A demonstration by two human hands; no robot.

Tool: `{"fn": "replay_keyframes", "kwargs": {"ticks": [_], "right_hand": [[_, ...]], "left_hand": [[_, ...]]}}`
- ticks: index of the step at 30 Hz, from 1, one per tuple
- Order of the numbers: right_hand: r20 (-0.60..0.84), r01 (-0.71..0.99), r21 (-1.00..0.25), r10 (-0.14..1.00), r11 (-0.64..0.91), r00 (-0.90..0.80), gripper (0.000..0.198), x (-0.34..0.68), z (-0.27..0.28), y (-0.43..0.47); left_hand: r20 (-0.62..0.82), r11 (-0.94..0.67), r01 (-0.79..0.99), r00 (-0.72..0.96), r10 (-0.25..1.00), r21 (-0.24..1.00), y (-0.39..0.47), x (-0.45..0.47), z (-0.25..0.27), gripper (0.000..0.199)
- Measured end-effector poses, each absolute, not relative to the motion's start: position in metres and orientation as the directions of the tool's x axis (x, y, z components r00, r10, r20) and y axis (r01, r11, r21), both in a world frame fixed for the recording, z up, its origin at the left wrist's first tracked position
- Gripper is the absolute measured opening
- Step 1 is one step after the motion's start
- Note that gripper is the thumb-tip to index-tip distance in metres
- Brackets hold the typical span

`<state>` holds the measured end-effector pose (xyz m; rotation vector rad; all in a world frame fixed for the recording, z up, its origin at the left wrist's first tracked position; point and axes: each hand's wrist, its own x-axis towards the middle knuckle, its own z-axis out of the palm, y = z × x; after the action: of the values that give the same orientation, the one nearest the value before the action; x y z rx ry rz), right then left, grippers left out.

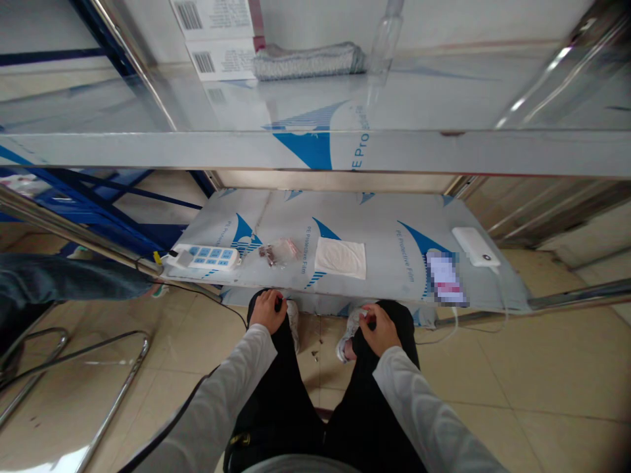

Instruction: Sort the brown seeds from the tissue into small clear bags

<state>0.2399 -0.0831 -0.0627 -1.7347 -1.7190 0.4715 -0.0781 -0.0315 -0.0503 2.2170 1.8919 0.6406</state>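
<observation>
My left hand [269,311] rests on my left knee, over black trousers [280,401]. Its fingers curl loosely toward the thumb, and I see nothing held. On the other knee lies my right hand [381,330], likewise curled, with a gap between thumb and forefinger and no object showing. Both hands sit just in front of the lower shelf [266,203], apart from everything on it. Nearest to them on that shelf are a folded white cloth [340,257], a clear plastic bag [280,252] with small brown items inside, and a phone [446,277] with its screen lit.
A white power strip [207,257] lies at the shelf's left, a white power bank [476,247] with a cable at its right. Above, the upper shelf [197,148] carries boxes [224,59], a grey cloth [310,62] and a clear bottle [387,39]. Another person's leg [73,279] is at left.
</observation>
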Motion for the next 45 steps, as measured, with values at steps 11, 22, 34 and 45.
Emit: {"fn": "replay_keyframes", "kwargs": {"ticks": [11,22,34,45], "right_hand": [[0.151,0.771,-0.636,0.986,0.042,0.071,0.019,0.235,-0.068,-0.081],[0.149,0.738,-0.672,0.987,0.062,0.053,0.02,0.223,-0.067,-0.078],[0.156,0.74,-0.67,0.986,0.064,0.055,0.022,0.222,-0.07,-0.074],[0.109,0.763,-0.637,0.993,0.111,-0.053,0.022,0.119,-0.015,0.052]], "left_hand": [[0.179,-0.164,0.915,0.103,0.978,0.368,-0.031,-0.076,-0.05,0.007],[0.167,-0.155,0.914,0.098,0.981,0.376,-0.03,-0.076,-0.049,0.008],[0.146,-0.146,0.908,0.096,0.985,0.392,-0.028,-0.076,-0.045,0.007],[0.132,-0.148,0.898,0.102,0.986,0.413,-0.025,-0.072,-0.044,0.007]]}}
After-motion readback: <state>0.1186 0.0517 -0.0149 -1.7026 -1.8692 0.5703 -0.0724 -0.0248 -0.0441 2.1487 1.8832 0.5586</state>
